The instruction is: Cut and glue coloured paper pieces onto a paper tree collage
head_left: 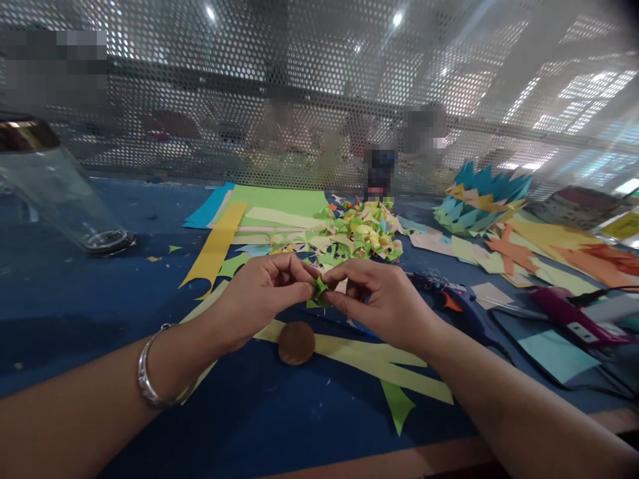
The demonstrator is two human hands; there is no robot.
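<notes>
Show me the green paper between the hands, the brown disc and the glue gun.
Green paper point(320, 289): head view, middle of the piece.
Brown disc point(296, 343): head view, centre of its face.
Glue gun point(467, 307): head view, its blue body.

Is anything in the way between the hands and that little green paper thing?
Nothing visible: the left hand and right hand have the small green paper piece directly in their grip. The round brown disc lies nearer the person, not between.
</notes>
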